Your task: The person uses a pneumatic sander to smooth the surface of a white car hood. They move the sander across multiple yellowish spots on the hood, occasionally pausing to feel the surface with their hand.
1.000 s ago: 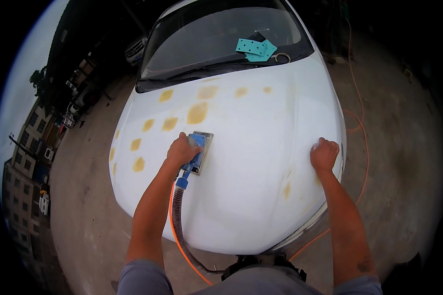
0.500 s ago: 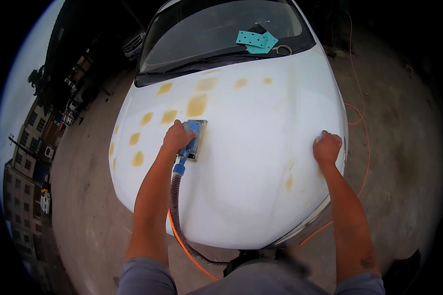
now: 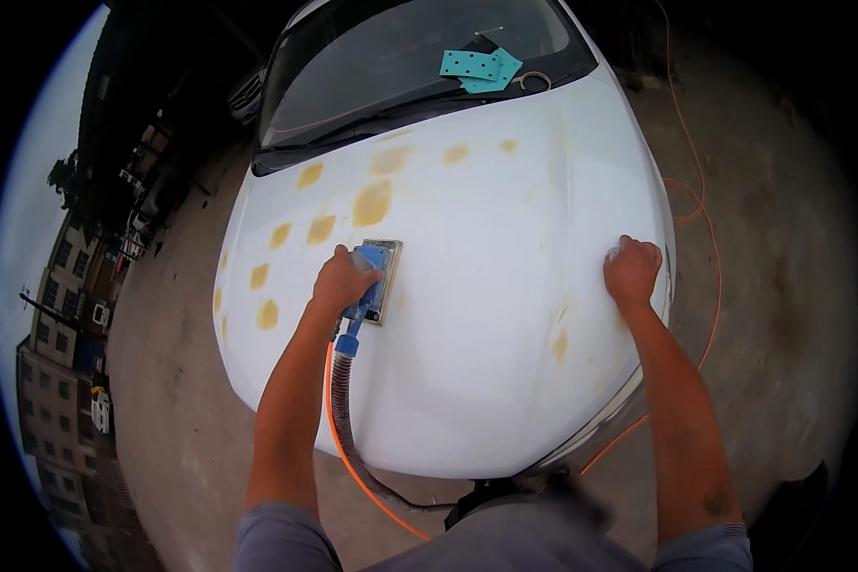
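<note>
My left hand point(image 3: 345, 279) is wrapped round a blue sander point(image 3: 379, 272) with a rectangular pad. The pad lies flat on a white car hood point(image 3: 467, 381), just below several yellowish-brown sanded patches point(image 3: 373, 203). A ribbed dark hose point(image 3: 345, 410) runs from the sander's blue connector toward my body, with an orange air line point(image 3: 355, 474) beside it. On the hood's right side rests my right hand point(image 3: 633, 272), fingers curled closed. Something pale shows by its thumb, too small to make out.
Turquoise perforated sanding sheets point(image 3: 481, 67) and a ring-shaped roll point(image 3: 535, 82) lie at the windshield's base point(image 3: 391, 86). An orange hose point(image 3: 704, 229) trails over the concrete floor point(image 3: 772, 315) to the right. Buildings point(image 3: 57, 381) and parked vehicles stand at far left.
The sander, with my left hand on it, has slid slightly toward me on the hood. My right hand stays at the right side. The whole view has shifted a little.
</note>
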The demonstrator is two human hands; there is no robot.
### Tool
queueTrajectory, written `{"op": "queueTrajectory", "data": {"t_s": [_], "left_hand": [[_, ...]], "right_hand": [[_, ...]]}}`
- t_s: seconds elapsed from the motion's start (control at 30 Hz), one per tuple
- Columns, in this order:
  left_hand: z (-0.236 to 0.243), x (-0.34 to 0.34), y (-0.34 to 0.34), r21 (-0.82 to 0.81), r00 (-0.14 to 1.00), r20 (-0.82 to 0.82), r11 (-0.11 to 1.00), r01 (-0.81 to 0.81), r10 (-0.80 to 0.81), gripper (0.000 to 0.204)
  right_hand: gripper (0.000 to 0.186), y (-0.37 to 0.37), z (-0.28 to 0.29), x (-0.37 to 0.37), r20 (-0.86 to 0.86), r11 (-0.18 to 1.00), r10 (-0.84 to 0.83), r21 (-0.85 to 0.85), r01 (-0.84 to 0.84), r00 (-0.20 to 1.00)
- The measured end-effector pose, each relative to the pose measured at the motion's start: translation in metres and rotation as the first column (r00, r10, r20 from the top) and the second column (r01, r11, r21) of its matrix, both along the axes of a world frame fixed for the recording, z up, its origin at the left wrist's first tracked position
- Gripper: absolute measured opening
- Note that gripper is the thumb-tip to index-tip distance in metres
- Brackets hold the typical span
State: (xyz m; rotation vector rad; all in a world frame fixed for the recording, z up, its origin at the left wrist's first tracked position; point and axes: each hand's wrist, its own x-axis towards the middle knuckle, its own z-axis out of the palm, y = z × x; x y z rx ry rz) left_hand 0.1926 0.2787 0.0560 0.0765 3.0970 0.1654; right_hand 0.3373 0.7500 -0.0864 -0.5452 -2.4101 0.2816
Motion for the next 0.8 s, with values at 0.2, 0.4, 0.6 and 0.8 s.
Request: {"op": "queueTrajectory", "data": {"t_s": [0.2, 0.4, 0.6, 0.8], "left_hand": [[0.01, -0.005, -0.004, 0.012, 1.0, 0.006, 1.0, 0.016, -0.016, 0.079], [0.0, -0.003, 0.003, -0.013, 0.996, -0.013, 0.996, 0.087, -0.087, 0.081], [0.012, -0.024, -0.017, 0.046, 0.998, -0.043, 0.998, -0.05, 0.052, 0.077], [0.0, 0.009, 0.013, 0.002, 0.995, -0.026, 0.996, 0.092, -0.092, 0.074]], "right_hand": [[0.014, -0.002, 0.001, 0.006, 0.043, 0.999, 0.009, -0.051, -0.007, 0.999], [0.013, 0.0, 0.006, 0.002, 0.057, 0.999, -0.003, -0.037, 0.005, 0.998], [0.013, -0.004, -0.001, 0.006, 0.054, 0.999, -0.017, -0.045, 0.019, 0.998], [0.013, 0.001, 0.009, 0.006, 0.098, 0.998, -0.018, -0.05, 0.023, 0.995]]}}
